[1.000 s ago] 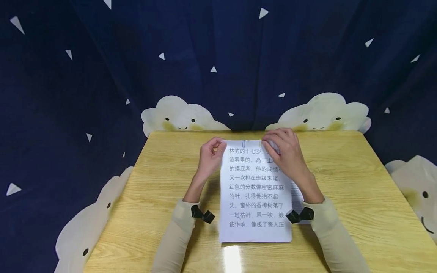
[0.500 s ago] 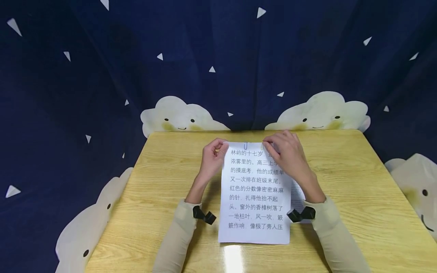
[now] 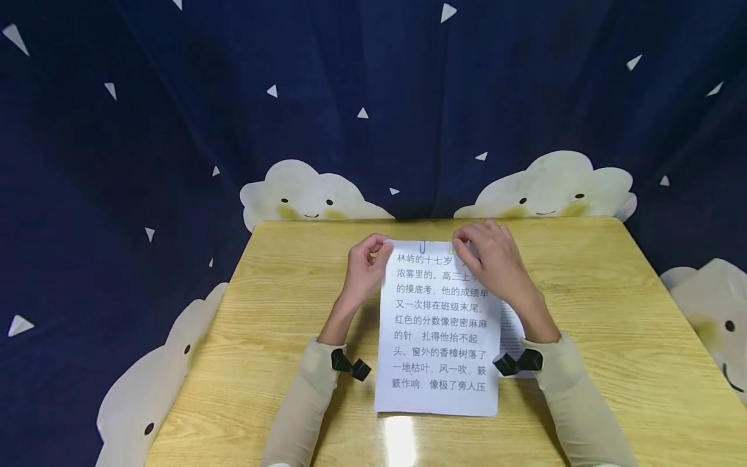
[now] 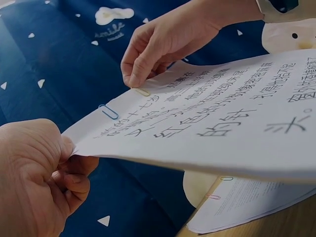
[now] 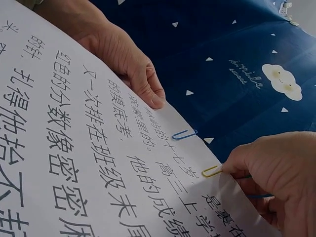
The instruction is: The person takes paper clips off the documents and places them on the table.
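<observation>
Right wrist | right hand [image 5: 276, 177] pinches yellow clip [image 5: 212, 172] on paper's [image 5: 101, 163] top edge | clip's long axis crosses edge | left hand [image 5: 126, 61] grips corner, beyond blue clip [image 5: 183, 135].

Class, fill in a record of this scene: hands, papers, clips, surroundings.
Left hand: pinches the far left corner of the large-print paper
Right hand: pinches the yellow clip at the paper's far edge
Blue clip: on that edge, between the hands
Second paper: on the table, partly hidden by the first
Its visible clips: red clip, green clip
Backdrop: dark blue cloth with smiling clouds
</observation>
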Action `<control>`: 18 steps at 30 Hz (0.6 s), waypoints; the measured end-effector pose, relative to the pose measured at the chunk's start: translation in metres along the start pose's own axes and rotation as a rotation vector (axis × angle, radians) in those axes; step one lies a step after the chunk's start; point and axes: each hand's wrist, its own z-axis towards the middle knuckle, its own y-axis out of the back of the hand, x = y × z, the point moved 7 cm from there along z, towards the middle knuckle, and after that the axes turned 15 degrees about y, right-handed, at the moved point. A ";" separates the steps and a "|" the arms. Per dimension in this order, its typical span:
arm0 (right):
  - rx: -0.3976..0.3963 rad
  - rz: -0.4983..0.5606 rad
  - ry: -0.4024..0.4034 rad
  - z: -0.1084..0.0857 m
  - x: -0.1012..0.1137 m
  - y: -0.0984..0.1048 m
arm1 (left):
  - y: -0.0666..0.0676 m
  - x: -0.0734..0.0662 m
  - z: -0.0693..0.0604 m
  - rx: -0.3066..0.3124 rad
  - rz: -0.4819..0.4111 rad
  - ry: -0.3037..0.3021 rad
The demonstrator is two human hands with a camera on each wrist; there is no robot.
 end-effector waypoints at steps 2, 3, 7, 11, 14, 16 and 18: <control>-0.001 -0.005 0.002 0.000 0.000 0.000 | 0.000 -0.007 -0.003 0.004 0.001 -0.006; -0.003 -0.007 0.003 0.001 0.001 0.000 | 0.000 -0.011 -0.005 0.006 -0.001 -0.013; -0.013 -0.022 0.007 0.002 0.001 0.001 | -0.001 -0.026 -0.012 0.012 0.005 -0.039; -0.019 -0.020 0.001 0.001 0.000 0.001 | -0.001 -0.022 -0.009 0.025 0.004 -0.034; -0.022 -0.015 -0.007 0.001 -0.001 0.000 | 0.000 -0.010 -0.004 0.019 0.015 -0.015; -0.021 -0.013 -0.013 0.000 -0.002 -0.001 | 0.000 -0.002 0.000 0.005 0.023 -0.010; -0.019 -0.014 -0.018 -0.001 -0.002 -0.002 | 0.000 0.001 0.001 -0.002 0.023 -0.016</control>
